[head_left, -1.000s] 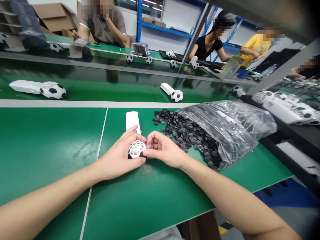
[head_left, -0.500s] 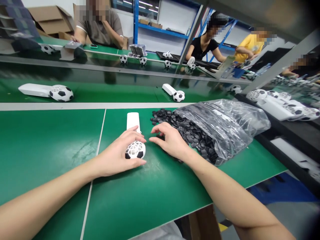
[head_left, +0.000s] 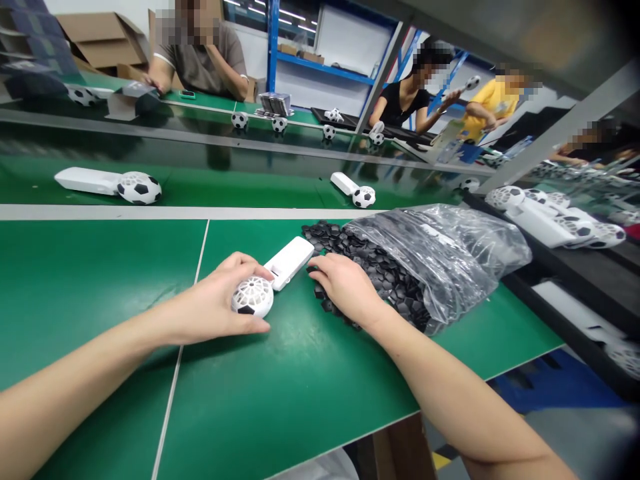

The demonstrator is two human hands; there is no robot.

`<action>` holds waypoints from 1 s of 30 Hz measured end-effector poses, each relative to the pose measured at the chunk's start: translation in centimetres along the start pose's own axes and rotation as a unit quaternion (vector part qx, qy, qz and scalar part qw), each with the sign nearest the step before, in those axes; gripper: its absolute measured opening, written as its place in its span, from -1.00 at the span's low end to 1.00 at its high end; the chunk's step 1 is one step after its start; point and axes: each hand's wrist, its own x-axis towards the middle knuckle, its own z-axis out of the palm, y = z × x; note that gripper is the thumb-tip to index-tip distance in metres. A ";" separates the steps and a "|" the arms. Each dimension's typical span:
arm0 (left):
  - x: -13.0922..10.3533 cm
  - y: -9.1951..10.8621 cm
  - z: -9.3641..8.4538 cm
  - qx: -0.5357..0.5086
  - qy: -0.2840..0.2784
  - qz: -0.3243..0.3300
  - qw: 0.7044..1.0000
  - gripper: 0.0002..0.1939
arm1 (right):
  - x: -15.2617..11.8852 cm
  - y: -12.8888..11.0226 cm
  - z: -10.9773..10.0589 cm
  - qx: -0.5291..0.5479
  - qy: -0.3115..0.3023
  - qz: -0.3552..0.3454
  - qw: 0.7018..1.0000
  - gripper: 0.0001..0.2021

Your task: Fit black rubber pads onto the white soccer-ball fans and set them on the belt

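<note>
My left hand (head_left: 220, 303) is curled around the ball-shaped head of a white handheld fan (head_left: 293, 261), which lies on the green work table. The head has an open white grille on top and black football patches on its side. Its flat white handle points up and to the right. My right hand (head_left: 347, 283), fingertips pinched, has a small black plastic piece (head_left: 311, 269) at the tips. Beside and under that hand spreads a pile of black plastic pieces (head_left: 387, 270), spilling from a clear plastic bag (head_left: 450, 253).
Beyond the white table edge, a football-patterned fan (head_left: 137, 189) and a smaller-looking one (head_left: 363, 196) lie on a green belt (head_left: 240, 187). More fans (head_left: 545, 213) fill a black tray (head_left: 590, 267) at right. Several people sit or work across the line.
The fan has turned so its handle swings from pointing away to pointing right. My right hand's fingers have closed on a black piece at the pile. The belt fans shifted right.
</note>
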 end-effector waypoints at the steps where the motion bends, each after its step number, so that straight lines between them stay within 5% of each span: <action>1: 0.0 0.0 0.2 0.005 0.015 -0.009 1.000 -0.49 | 0.0 0.1 0.0 0.004 0.000 0.000 1.000 -0.86; 7: 0.1 0.2 1.0 0.023 0.040 -0.031 0.998 -0.52 | -0.1 0.6 -0.1 0.060 0.080 0.007 0.995 -0.82; 10: 0.0 0.1 1.1 0.012 0.025 -0.027 0.999 -0.52 | -0.3 -0.2 -0.3 0.185 0.132 -0.023 0.974 -0.89; 14: -0.1 -0.2 1.1 0.012 0.007 -0.003 1.000 -0.52 | -0.9 -1.9 -0.5 0.356 0.085 -0.084 0.927 -0.85; 19: -0.1 -0.1 0.7 0.012 -0.002 0.021 1.000 -0.52 | -1.3 -3.0 -0.3 0.317 0.054 -0.173 0.931 -0.85; 25: -0.2 0.0 0.9 0.021 0.021 0.012 0.999 -0.55 | -1.6 -3.6 0.2 0.335 0.104 -0.177 0.920 -0.92; 30: -0.2 -0.2 1.8 0.039 0.059 0.015 0.997 -0.59 | -1.6 -4.3 0.5 0.390 0.055 -0.162 0.905 -0.90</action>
